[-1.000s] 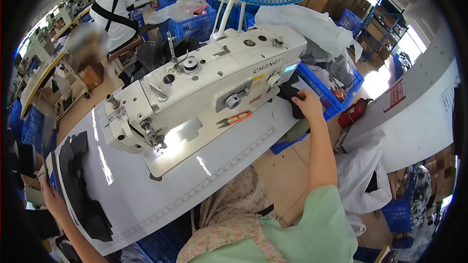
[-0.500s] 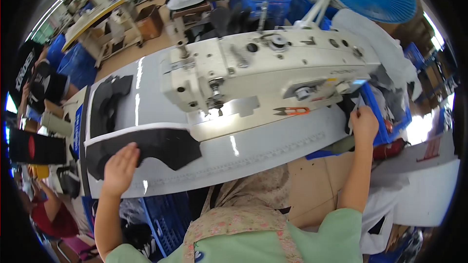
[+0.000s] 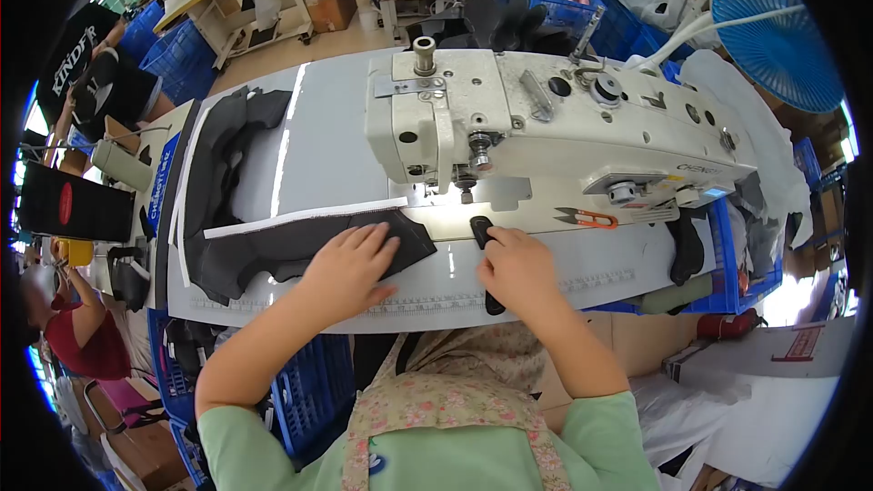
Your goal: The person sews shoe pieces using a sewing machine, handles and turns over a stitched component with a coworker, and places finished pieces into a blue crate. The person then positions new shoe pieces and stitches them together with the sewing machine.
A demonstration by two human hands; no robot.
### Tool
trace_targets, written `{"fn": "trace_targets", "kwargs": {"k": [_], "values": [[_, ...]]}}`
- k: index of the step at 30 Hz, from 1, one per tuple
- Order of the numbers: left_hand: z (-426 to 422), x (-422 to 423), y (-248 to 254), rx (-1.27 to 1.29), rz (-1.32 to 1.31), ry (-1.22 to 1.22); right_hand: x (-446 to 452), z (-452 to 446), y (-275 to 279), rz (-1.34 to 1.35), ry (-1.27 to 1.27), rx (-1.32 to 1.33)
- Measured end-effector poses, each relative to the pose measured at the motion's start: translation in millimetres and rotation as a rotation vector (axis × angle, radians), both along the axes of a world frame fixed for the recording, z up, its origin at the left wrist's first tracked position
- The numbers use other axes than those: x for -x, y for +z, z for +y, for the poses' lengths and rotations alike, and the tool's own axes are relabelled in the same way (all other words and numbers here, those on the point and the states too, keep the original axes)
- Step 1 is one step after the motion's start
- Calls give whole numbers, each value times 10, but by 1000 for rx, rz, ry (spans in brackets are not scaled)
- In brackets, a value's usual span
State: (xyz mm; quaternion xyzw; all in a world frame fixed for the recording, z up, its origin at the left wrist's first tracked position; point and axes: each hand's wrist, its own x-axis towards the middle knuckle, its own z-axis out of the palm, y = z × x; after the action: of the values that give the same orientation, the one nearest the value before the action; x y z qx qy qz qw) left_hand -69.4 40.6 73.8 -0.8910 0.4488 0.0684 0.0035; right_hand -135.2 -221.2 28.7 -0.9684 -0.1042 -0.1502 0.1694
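Observation:
My left hand (image 3: 348, 275) lies flat with fingers stretched over the right part of a dark grey fabric piece (image 3: 264, 256) with a white strip along its upper edge. My right hand (image 3: 520, 265) is closed on a narrow black strip with rounded ends (image 3: 482, 231), which lies on the bed in front of the sewing machine (image 3: 564, 141). The hand hides the strip's middle. Just left of this strip is the fabric's pointed end, apart from it. The machine's lit presser foot (image 3: 466, 194) stands behind both pieces.
Orange-handled thread snips (image 3: 587, 218) lie right of the needle. Another curved dark piece (image 3: 214, 164) rests at the left. A black piece (image 3: 687, 245) hangs near the blue basket (image 3: 725, 255) on the right. A blue fan (image 3: 773, 32) stands behind. Co-workers are at the left and back.
My right hand has come from the basket side to the front of the machine with the black strip. My left hand has slid right along the fabric. The view has shifted.

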Motion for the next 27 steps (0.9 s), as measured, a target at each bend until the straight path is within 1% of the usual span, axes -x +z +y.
{"fn": "trace_targets", "kwargs": {"k": [2,3,5,6,8,9,11,12,14,18,22,24,25,27], "values": [[-151,-116,-179,37,-5,-72,-63,73,-28,-18,30,-17],[-173,-133,-187,42,-3,-69,-85,87,-28,-15,33,-12],[-226,-160,-201,-57,10,-47,-116,89,-31,24,53,-12],[-250,-153,-247,-55,14,-45,-124,85,-55,28,55,-10],[-282,-105,-380,-128,-217,-24,-149,82,-124,-10,56,-55],[-282,-92,-407,-131,-217,-21,-161,79,-137,-10,59,-57],[-287,-66,-441,135,-209,64,-172,69,-157,-28,41,-131],[-319,-35,-432,133,-208,59,-176,59,-163,-27,37,-134],[-430,36,-399,316,-355,68,-172,52,-170,-65,39,-189],[-581,71,-605,278,-345,72,-213,41,-162,-81,43,-203],[-594,54,-621,288,-340,78,-229,56,-208,-74,41,-232],[-585,16,-611,292,-310,17,-262,56,-214,-78,48,-244],[-578,-5,-613,291,-311,22,-278,58,-212,-76,48,-235],[-568,-38,-633,297,-337,-56,-294,70,-208,-70,51,-225]]}}
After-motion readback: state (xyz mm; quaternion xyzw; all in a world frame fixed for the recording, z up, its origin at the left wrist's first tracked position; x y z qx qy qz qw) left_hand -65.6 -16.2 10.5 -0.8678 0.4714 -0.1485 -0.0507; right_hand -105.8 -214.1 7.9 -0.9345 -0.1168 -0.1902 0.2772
